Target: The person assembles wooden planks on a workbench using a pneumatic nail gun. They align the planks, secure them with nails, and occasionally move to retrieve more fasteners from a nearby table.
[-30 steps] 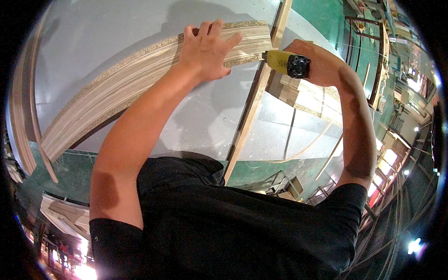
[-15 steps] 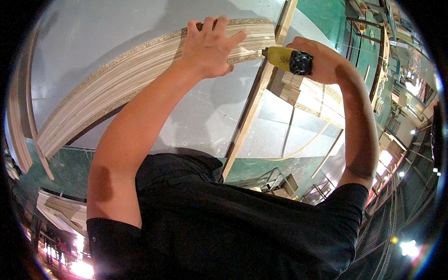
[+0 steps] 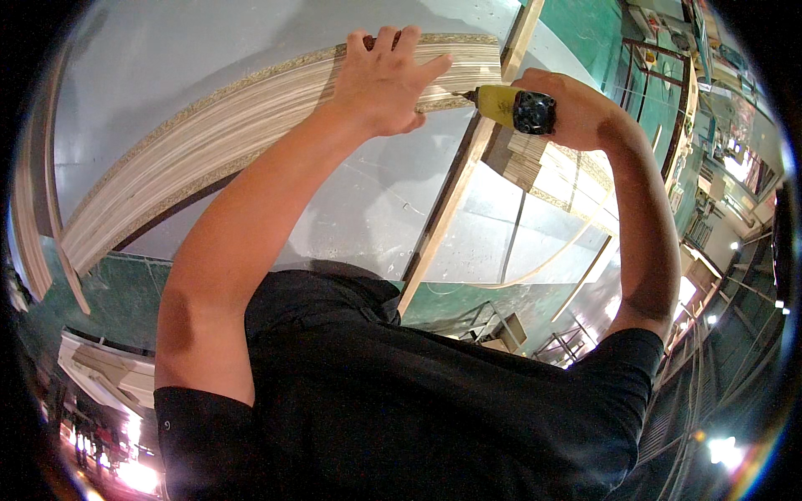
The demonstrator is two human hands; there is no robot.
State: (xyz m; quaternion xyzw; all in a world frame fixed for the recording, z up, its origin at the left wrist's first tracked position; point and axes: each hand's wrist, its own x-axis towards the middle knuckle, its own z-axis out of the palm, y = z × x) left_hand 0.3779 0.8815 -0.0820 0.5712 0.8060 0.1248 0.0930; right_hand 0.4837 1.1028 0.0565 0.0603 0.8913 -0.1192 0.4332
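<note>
Atop stacked strips (image 3: 234, 117), left hand (image 3: 380, 88) splayed; right hand (image 3: 576, 108) grips partly hidden drill (image 3: 498, 103).

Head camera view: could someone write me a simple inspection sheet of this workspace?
Surface: smooth grey flat surface, crossed by a long pale wooden strip.
Job's things: thick bundle of long, striped, wood-toned boards; yellow-and-black power drill, its bit at the bundle's right end, contact unclear.
Clutter: shorter stack of striped, wood-toned boards, right of the strip.
Grippers: bare hands; left hand spread across the bundle, right hand holding the drill.
Cables: thin pale curved line at right; whether cord or strap, unclear.
Surroundings: green floor, bright white light at lower right.
</note>
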